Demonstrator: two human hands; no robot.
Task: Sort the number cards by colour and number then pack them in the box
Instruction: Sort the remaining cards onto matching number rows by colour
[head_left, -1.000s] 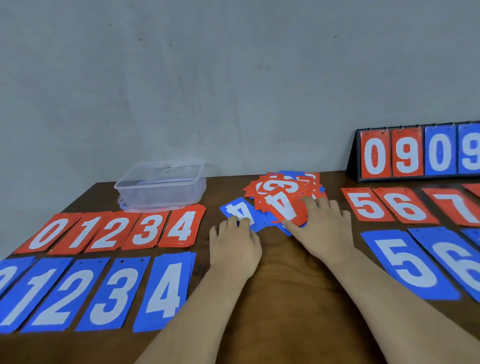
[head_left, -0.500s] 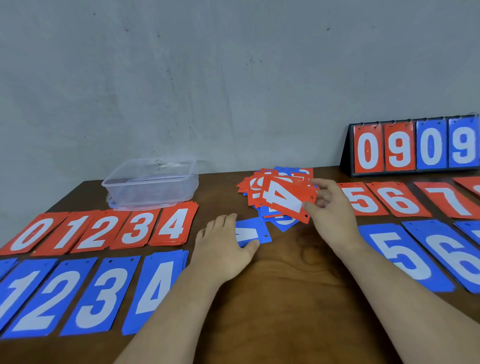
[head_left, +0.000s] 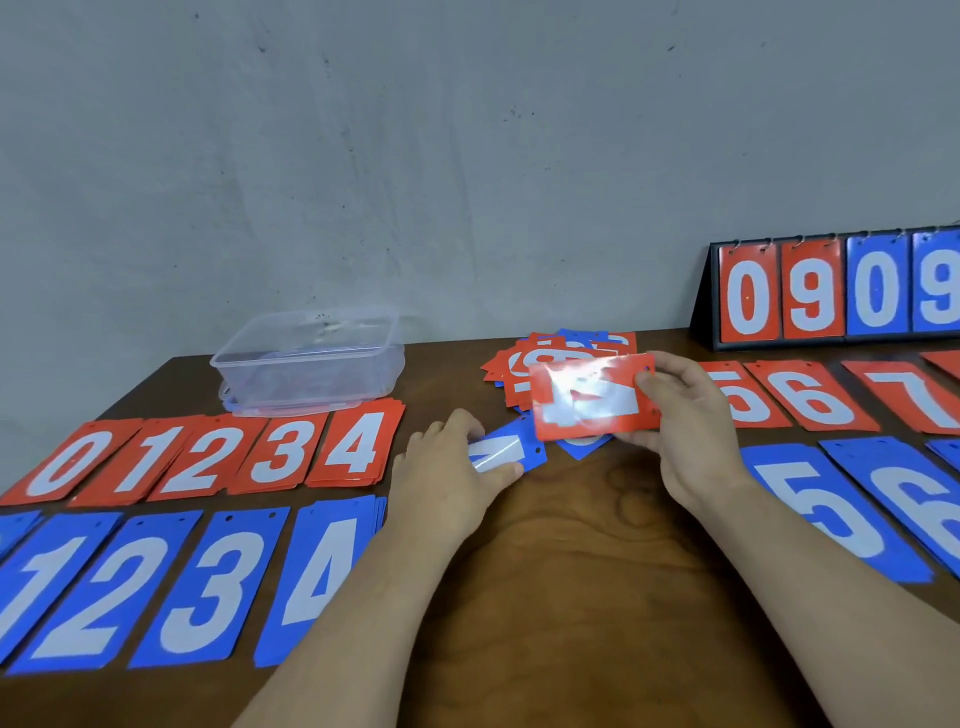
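My right hand (head_left: 685, 415) holds a red 4 card (head_left: 587, 400) by its right end, lifted above the mixed pile of red and blue cards (head_left: 540, 358) at the table's back centre. My left hand (head_left: 447, 478) pinches a blue 4 card (head_left: 506, 449) low over the table, just left of the pile. Red cards 0 to 4 (head_left: 208, 457) lie in a row on the left, with blue cards 1 to 4 (head_left: 171, 582) in front of them. Red 5, 6, 7 (head_left: 810, 395) and blue 5, 6 (head_left: 852, 509) lie on the right. A clear plastic box (head_left: 311, 358) stands at the back left.
A black flip scoreboard (head_left: 841, 291) showing 0 9 0 9 stands at the back right against the grey wall. Bare brown table (head_left: 582, 597) lies between my forearms and toward the front edge.
My right hand has lifted the red 4 card off the pile and turned it toward me. My left hand has drawn the blue 4 card leftward away from the pile.
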